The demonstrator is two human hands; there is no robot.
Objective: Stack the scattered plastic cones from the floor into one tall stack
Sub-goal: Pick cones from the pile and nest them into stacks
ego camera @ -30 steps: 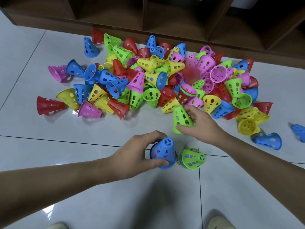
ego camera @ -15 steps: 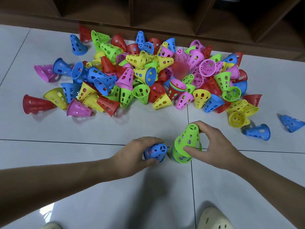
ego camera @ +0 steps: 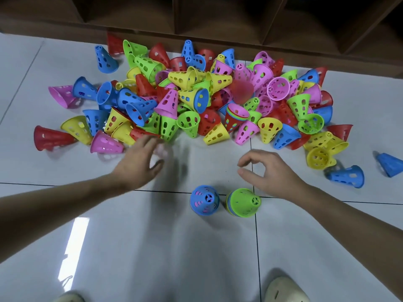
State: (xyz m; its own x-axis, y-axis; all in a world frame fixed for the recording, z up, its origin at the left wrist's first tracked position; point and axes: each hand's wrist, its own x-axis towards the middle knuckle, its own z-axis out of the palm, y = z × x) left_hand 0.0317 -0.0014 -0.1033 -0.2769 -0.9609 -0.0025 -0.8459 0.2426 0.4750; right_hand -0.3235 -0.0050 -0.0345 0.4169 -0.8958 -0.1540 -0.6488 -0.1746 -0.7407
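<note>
Two short stacks stand upright on the white floor in front of me: one topped by a blue cone (ego camera: pixel 204 199), the other topped by a green cone (ego camera: pixel 243 202). Beyond them lies a big pile of scattered cones (ego camera: pixel 196 99) in red, yellow, green, blue and pink. My left hand (ego camera: pixel 139 164) stretches toward the pile's near edge with its fingers spread, blurred and holding nothing. My right hand (ego camera: pixel 270 171) hovers just above and behind the green-topped stack, fingers loosely curled, empty.
A dark wooden shelf unit (ego camera: pixel 218 22) runs along the far side behind the pile. Two blue cones (ego camera: pixel 346 176) (ego camera: pixel 390 163) lie apart at the right. My two pale shoes (ego camera: pixel 285 289) (ego camera: pixel 67 298) show at the bottom edge.
My right hand set the green cone on the right stack and let go. My left hand released the blue-topped stack and moved forward-left toward the pile.
</note>
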